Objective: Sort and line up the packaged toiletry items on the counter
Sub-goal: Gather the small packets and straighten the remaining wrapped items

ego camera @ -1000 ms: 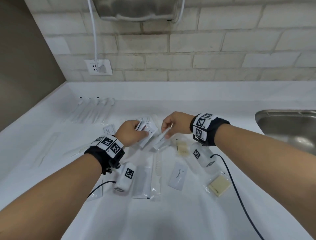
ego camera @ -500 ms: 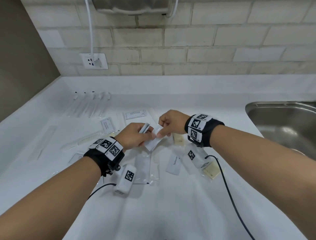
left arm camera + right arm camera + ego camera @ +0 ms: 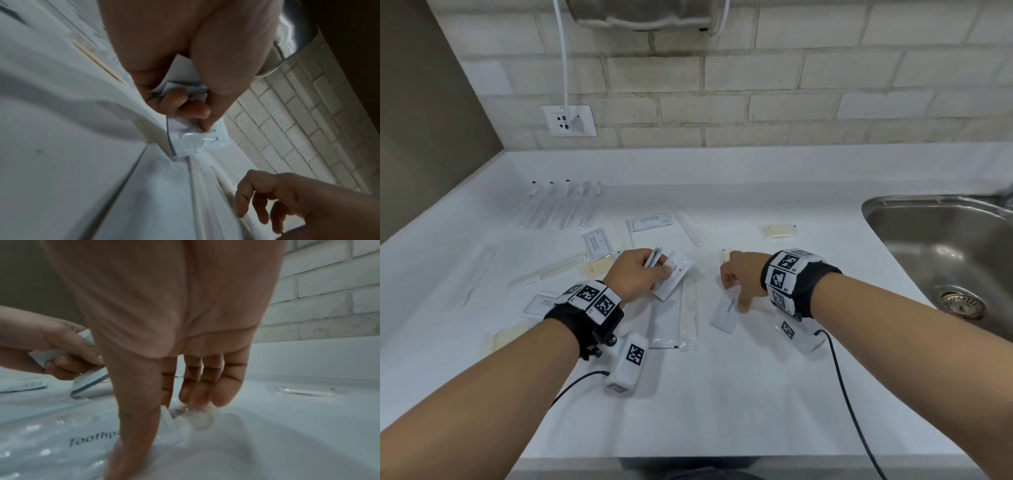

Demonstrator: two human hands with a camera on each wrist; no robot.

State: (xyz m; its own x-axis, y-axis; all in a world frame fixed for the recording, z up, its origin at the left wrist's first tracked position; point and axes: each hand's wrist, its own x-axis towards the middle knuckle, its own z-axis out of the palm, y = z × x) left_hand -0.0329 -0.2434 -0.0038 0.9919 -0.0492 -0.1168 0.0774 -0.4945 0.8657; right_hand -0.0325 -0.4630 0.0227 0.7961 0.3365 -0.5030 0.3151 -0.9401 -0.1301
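Hands have parted: left hand now grips several sachets; right hand, fingers loose and empty, reaches for another sachet to add.

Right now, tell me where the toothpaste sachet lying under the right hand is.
In the head view the toothpaste sachet lies flat on the counter just right of centre, beneath the right hand, with the packaged comb to its left.

Your forearms are bare, no sleeves. Each wrist wears a black strap with white square-coded marker tiles. A white camera module with its own black code hangs under each wrist, trailing a black cable.
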